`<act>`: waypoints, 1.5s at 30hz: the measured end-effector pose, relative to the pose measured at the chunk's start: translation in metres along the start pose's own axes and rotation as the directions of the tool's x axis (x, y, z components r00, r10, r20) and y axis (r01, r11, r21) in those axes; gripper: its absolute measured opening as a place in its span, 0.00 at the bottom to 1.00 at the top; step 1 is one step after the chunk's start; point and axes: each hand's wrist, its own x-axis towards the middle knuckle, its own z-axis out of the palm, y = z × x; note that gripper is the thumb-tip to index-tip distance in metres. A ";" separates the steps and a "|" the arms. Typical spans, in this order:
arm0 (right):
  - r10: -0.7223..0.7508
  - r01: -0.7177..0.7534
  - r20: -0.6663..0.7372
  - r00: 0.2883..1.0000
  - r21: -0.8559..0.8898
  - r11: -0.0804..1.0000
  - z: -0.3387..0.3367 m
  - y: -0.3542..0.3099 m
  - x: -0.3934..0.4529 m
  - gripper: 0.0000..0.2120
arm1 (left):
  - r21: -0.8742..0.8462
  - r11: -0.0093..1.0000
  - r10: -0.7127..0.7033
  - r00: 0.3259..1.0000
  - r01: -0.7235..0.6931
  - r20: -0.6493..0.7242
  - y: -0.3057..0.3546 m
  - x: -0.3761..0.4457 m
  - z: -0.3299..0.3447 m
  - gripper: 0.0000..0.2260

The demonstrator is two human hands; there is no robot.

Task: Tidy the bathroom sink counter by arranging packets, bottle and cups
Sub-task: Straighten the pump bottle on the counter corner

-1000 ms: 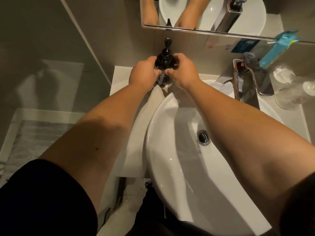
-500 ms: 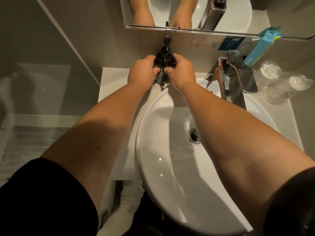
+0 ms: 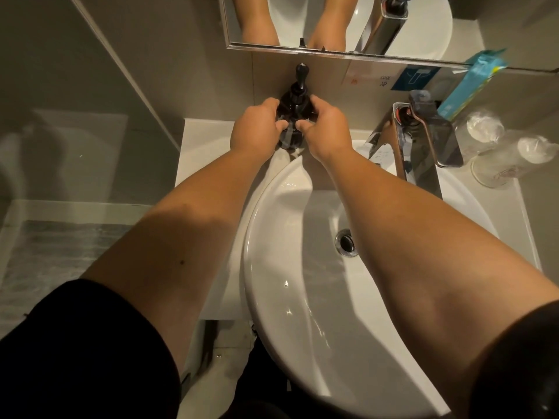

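A dark pump bottle [image 3: 295, 101] stands upright on the white counter [image 3: 202, 140] behind the sink, against the back wall. My left hand [image 3: 255, 128] grips its left side and my right hand [image 3: 325, 128] grips its right side, with fingertips meeting in front of it. The bottle's lower body is mostly hidden by my fingers. At the far right, two clear cups [image 3: 487, 128] [image 3: 514, 161] lie wrapped in plastic on the counter. A teal packet [image 3: 472, 86] leans against the wall above them.
A white oval sink [image 3: 287, 267] with a metal drain [image 3: 346, 241] fills the middle. A chrome faucet [image 3: 423, 140] rises at its back right. A mirror [image 3: 332, 22] hangs above. A glass partition [image 3: 121, 65] borders the counter's left side.
Both hands stay on the pump bottle at the back of the counter. The view has shifted slightly, so the faucet and the cups sit a little further left in the frame.
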 end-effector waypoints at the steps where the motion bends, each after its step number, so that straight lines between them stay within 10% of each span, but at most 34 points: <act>1: -0.002 0.002 0.001 1.000 -0.001 1.000 0.000 0.000 0.000 0.27 | 0.002 1.000 0.003 1.000 -0.003 0.003 0.000 0.000 0.000 0.19; 16: -0.075 0.077 0.024 0.997 -0.457 0.886 -0.011 -0.010 -0.024 0.20 | 0.237 0.971 0.005 0.995 -0.028 0.095 0.004 -0.020 -0.020 0.16; 45: -0.313 0.410 0.266 0.912 -0.646 0.644 -0.098 0.039 -0.223 0.22 | 0.402 0.912 0.086 0.996 -0.081 0.007 0.058 -0.231 -0.034 0.17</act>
